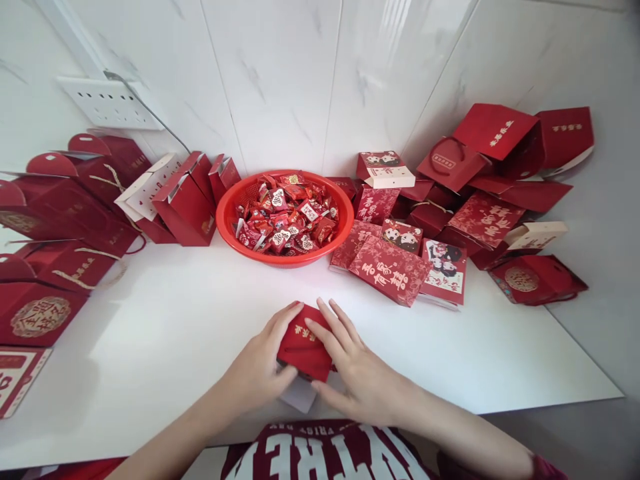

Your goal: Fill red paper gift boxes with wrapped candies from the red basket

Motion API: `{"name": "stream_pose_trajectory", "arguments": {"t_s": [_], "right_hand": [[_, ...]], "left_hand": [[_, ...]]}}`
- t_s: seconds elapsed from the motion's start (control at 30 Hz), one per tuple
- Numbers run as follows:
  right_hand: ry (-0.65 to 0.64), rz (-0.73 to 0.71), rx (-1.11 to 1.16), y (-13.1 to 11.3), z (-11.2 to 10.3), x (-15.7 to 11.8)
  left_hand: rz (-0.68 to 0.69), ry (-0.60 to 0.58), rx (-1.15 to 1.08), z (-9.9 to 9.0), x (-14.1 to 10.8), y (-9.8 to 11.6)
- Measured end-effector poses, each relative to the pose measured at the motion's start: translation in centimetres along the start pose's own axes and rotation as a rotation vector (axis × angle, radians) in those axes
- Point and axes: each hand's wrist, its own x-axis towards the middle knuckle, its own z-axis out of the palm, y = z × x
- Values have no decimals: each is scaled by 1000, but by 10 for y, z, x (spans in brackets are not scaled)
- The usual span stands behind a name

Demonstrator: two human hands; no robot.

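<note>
A small red gift box (309, 343) with gold characters on its face is held between my two hands at the near edge of the white table. My left hand (260, 363) wraps its left side, with the thumb low at its front. My right hand (357, 360) presses on the right side, fingers lying over the top and thumb at the lower corner. A pale flap shows beneath the box, partly hidden. Beyond it stands a red plastic basket (285, 261) full of wrapped candies (287, 220).
Upright red gift boxes (60, 267) with rope handles line the left side. Flat, folded gift boxes (390, 270) lie right of the basket, and a heap of red boxes (495, 213) leans against the right wall. A power socket panel (107, 103) with a cable is on the wall.
</note>
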Motion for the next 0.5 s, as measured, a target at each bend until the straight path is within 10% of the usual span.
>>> {"name": "stream_pose_trajectory", "arguments": {"t_s": [0.3, 0.5], "right_hand": [[276, -50, 354, 50, -23, 50], [356, -212, 178, 42, -17, 48]], "left_hand": [[-89, 106, -102, -75, 37, 3], [-120, 63, -210, -84, 53, -5]]}}
